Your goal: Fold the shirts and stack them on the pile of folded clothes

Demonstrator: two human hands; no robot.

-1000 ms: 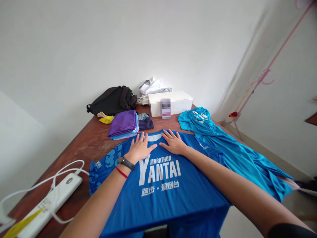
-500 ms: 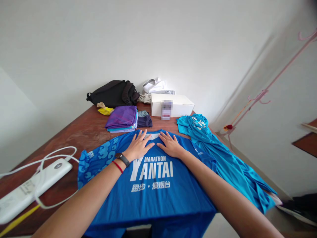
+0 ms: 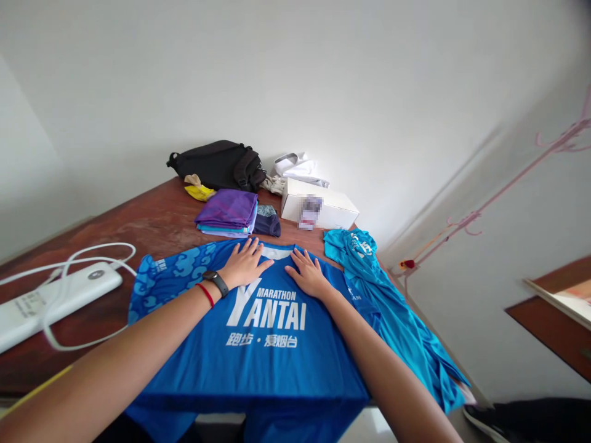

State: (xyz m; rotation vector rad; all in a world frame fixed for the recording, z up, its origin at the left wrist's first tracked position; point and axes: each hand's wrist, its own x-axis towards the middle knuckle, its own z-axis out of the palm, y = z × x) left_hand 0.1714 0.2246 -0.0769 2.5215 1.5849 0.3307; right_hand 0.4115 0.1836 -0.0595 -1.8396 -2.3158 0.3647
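A blue printed T-shirt (image 3: 277, 369) lies spread face up on the table, its lower part hanging over the front edge. My left hand (image 3: 244, 263) rests flat on it, left of the neckline, fingers spread. To the right of the neckline my right hand (image 3: 308, 274) presses flat on the cloth, fingers apart. Neither hand holds anything. A lighter teal-blue garment (image 3: 392, 307) lies loosely bunched along the right side, against the T-shirt's right sleeve. Beyond my left hand sits a folded stack of clothes (image 3: 227, 209) with purple on top.
On the brown table (image 3: 152, 215), a white power strip (image 3: 60, 301) with looping cables lies at left. A black bag (image 3: 221, 163), a yellow item (image 3: 199, 192), a dark folded cloth (image 3: 268, 223) and a white box (image 3: 339, 209) stand at the back. A pink coat rack (image 3: 471, 216) is at right.
The camera view has tilted and shifted, so the scene appears turned slightly. Both hands stay flat on the T-shirt near its neckline, with little change in their place on it.
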